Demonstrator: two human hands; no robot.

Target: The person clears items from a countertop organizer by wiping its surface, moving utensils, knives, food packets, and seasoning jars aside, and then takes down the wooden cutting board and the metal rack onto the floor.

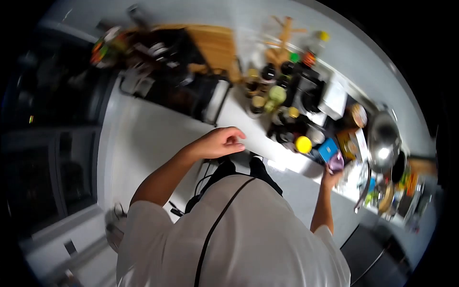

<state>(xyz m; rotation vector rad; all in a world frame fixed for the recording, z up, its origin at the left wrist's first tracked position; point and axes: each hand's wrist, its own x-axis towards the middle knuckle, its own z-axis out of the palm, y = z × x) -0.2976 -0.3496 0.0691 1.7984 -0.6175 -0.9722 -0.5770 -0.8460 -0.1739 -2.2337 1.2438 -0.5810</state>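
Note:
My left hand [221, 143] is raised in front of the white counter edge, fingers loosely curled and apart, with nothing visible in it. Out to the right, my right hand [331, 176] is wrapped round a small purple item [335, 162], perhaps a cup or bowl, at the counter's front edge. A blue box [328, 149] stands just beyond that item. Left of the box is a jar with a yellow lid [303, 144]. Parts of my right fingers are hidden behind the purple item.
Several bottles and jars crowd the counter [244, 107]. A metal pan [384, 142] leans at the right, its handle reaching toward the front. A black rack [210, 103] stands at the left. Windows [76, 167] are at the far left.

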